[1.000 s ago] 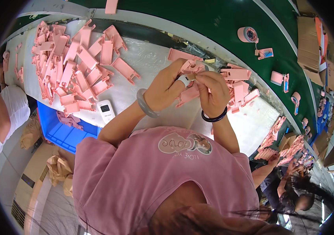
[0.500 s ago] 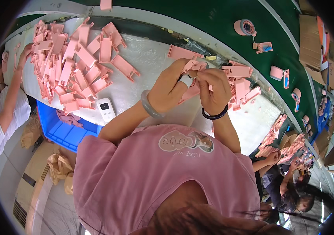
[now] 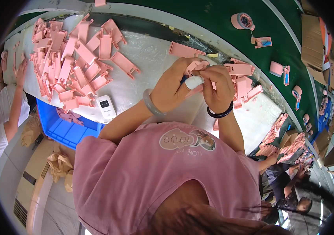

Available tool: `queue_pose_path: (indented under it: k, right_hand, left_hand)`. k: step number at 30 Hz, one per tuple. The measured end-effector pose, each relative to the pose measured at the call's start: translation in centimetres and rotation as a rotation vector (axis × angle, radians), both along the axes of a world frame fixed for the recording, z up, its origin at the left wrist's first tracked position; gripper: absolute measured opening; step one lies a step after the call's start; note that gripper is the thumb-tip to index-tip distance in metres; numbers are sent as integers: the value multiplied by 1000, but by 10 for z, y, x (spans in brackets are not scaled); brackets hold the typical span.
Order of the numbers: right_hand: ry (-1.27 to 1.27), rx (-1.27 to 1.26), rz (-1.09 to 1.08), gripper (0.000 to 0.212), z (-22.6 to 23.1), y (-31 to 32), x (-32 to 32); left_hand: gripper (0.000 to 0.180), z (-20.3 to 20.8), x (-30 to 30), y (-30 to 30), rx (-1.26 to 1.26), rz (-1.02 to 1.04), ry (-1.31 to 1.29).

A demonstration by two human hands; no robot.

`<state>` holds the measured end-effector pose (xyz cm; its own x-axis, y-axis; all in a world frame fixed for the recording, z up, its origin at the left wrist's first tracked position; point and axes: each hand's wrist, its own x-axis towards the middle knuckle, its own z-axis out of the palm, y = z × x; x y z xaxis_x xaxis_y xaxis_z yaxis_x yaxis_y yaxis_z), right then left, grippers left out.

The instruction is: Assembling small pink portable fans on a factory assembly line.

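Note:
Above the table, in front of my chest, both hands meet at one pink plastic housing [image 3: 196, 66]. My left hand [image 3: 171, 87] is closed around it, with a white wrap [image 3: 194, 82] on the thumb. From the other side, the bent fingers of my right hand [image 3: 218, 87] pinch at the same housing. The fingers cover most of it, so its full shape and anything small between them are hidden. Behind my hands lies another long pink housing [image 3: 186, 50]; to their right is a small pile of pink housings [image 3: 242, 78].
A large heap of pink housings [image 3: 73, 62] covers the table's left side, beside a white handheld device [image 3: 106, 106]. Below is a blue bin [image 3: 63, 131]. A green conveyor [image 3: 214, 23] carries round pink units [image 3: 242, 21]. Co-workers' hands [image 3: 21, 72] are at the left and lower right.
My wrapped left thumb has come further across under the housing, and my right hand has shifted slightly right. At the left, a co-worker's hand has moved away from the heap's edge.

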<state>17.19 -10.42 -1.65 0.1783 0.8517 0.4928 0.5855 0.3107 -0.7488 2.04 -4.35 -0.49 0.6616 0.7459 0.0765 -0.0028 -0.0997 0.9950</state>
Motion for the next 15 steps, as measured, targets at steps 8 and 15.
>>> queue_pose_path:
  k: [8,15]
  right_hand:
    - [-52,-19,18,22,-1,3,3]
    - [-81,15,88,22,-5,2,11]
  left_hand:
    - [35,-3,1,1,-3,26,-20]
    - [41,-2,0,6,102,-47,71]
